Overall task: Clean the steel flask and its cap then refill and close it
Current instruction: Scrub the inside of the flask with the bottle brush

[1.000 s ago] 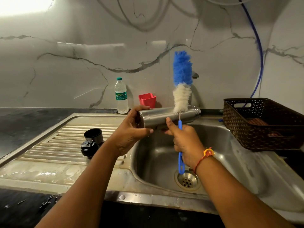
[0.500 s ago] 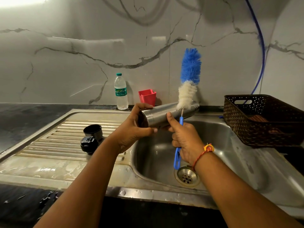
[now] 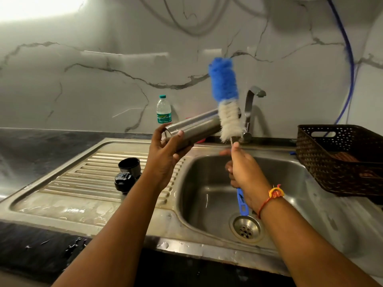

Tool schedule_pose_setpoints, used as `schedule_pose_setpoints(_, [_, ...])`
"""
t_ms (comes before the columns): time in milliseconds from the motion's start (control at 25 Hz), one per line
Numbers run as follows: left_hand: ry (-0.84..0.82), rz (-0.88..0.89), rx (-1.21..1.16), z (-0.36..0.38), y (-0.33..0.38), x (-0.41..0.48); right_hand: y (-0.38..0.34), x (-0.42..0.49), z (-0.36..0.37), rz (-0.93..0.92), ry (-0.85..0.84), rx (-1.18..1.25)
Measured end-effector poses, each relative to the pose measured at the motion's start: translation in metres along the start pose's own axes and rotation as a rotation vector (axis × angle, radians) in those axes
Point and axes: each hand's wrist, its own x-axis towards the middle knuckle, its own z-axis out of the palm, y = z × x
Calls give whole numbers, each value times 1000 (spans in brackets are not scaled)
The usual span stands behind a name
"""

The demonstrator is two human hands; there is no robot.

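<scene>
My left hand (image 3: 165,154) grips the base end of the steel flask (image 3: 194,127), which lies nearly level above the sink's left rim with its mouth pointing right, tilted slightly up. My right hand (image 3: 244,168) holds the blue handle of a bottle brush (image 3: 226,96) upright over the basin; its blue and white bristles stand in front of the flask's mouth, outside it. Two black cap parts (image 3: 127,172) rest on the ribbed draining board.
The steel sink (image 3: 207,204) has a drain at the bottom and a tap (image 3: 250,108) behind it. A small water bottle (image 3: 163,109) stands against the marble wall. A dark woven basket (image 3: 339,160) sits on the right. A blue hose (image 3: 350,59) runs down the wall.
The flask has risen and tilted mouth-up, and the right hand has let go of it. The brush has swung, its head now leaning left. The tap is now uncovered.
</scene>
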Motion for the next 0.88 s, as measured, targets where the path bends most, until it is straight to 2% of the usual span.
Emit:
schedule_pose_setpoints(200, [151,65,-94,-18,14,12,3,-11,10,-268,-131,-385])
schedule_pose_setpoints(400, [298,89,-150,-32,19,17,6,-11,3,-209,-189,-570])
schedule_pose_setpoints(480, [290,84,-133,-35,19,17,7,-10,5,-204,-195,-597])
schedule_pose_setpoints(640, [117,47,-33,-26,14,14,4,-12,5,-175,-163,-583])
schedule_pose_setpoints(800, [162,75,-65,-35,15,17,6,-16,-9,-119,-188,-617])
schedule_pose_setpoints(880, [106,31,-30,-33,12,15,3,-17,-4,-125,-181,-580])
